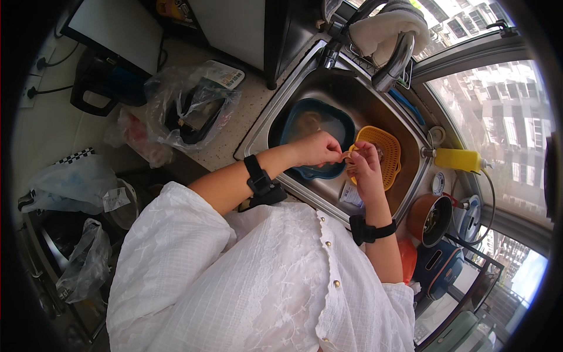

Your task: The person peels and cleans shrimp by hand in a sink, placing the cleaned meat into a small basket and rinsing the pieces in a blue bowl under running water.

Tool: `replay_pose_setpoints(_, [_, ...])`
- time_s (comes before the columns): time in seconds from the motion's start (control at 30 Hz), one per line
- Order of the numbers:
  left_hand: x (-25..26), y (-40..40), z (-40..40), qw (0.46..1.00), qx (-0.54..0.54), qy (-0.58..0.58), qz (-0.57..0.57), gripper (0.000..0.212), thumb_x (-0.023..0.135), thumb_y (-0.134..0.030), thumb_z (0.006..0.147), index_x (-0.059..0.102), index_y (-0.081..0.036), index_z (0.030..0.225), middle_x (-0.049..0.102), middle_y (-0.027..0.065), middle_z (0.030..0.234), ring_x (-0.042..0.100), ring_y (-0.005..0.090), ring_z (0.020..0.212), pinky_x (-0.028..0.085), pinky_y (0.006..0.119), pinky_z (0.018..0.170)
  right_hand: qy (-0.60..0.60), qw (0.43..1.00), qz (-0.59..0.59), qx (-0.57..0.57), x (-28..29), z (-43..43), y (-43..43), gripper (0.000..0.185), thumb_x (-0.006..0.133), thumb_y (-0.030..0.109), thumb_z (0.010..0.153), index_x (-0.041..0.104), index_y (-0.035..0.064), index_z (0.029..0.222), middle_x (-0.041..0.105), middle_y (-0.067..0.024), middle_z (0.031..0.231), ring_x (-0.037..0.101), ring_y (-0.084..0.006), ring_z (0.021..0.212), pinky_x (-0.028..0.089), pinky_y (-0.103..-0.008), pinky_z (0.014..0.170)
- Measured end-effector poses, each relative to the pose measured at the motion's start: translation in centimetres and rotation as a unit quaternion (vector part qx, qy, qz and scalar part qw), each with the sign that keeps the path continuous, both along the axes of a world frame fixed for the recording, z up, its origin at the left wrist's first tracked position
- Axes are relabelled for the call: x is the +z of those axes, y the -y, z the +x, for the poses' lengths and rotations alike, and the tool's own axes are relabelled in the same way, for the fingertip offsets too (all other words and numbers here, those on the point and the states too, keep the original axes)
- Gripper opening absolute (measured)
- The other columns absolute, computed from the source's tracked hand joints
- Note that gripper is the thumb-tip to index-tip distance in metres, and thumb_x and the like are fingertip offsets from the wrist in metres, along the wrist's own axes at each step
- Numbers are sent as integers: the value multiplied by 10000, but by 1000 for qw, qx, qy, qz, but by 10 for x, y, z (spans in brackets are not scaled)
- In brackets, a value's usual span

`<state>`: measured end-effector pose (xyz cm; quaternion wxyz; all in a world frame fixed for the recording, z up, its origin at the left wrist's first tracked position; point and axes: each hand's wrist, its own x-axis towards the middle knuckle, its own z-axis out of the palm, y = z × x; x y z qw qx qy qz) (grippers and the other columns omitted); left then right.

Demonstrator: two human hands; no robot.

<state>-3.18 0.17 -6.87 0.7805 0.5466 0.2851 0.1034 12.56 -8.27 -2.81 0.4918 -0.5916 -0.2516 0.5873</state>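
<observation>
Over the steel sink (382,99), my left hand (320,148) and my right hand (367,165) meet fingertip to fingertip. Both pinch one small, pale, soft piece of food (346,155); its exact kind is too small to tell. Below my left hand sits a dark blue plastic basin (348,121) of cloudy water, with a pale brownish lump (310,119) under the surface. My right hand partly covers a yellow plastic colander (393,141). Some pinkish food (379,152) lies inside it. A white packet (350,194) bearing writing is in the sink's near part.
A chrome faucet (398,61) with a cloth (378,33) over it overhangs the sink's far corner. On the right are a yellow bottle (457,159) and a copper-coloured pot (415,220). The left counter holds a clear plastic bag (165,94) around a black tray, and an electric kettle (125,83).
</observation>
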Motion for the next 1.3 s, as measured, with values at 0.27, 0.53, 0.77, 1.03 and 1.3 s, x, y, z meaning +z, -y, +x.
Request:
replay_pose_setpoints(0.27, [6,-1,-1,992,3,-53,114,174,631,-176,786,606,-6,760,543,0,581,474,62,446,376,211,421,184,975,-20,121,0,-1,1,177,590,175,860,597,1,887,578,13,753,526,-51,659,429,-183,593])
replay_pose_setpoints(0.53, [0,0,2,998,36,-16,42,99,555,-84,779,602,1,797,573,18,638,461,61,441,378,201,421,148,986,-7,82,-5,0,2,161,567,186,877,590,26,880,571,16,680,490,-35,584,378,-169,522])
replay_pose_setpoints(0.77, [12,-3,-5,1000,-4,6,4,120,514,-40,773,610,13,821,588,27,673,467,56,460,387,194,443,115,991,-11,70,-10,2,2,152,566,198,879,585,49,867,562,24,660,460,-28,560,341,-165,504])
replay_pose_setpoints(1.03, [3,-5,-4,1000,-3,-8,9,123,523,-64,790,618,5,828,590,23,675,460,53,457,380,194,432,78,995,-4,64,-7,-1,2,151,562,200,881,580,51,866,559,25,667,441,-27,557,334,-170,501])
replay_pose_setpoints(1.3, [0,-4,-6,1000,-3,-24,7,117,498,-27,755,608,-2,785,578,19,644,447,51,446,362,191,421,72,996,-6,48,-8,0,2,155,555,202,885,578,49,875,558,24,674,449,-33,565,342,-175,506])
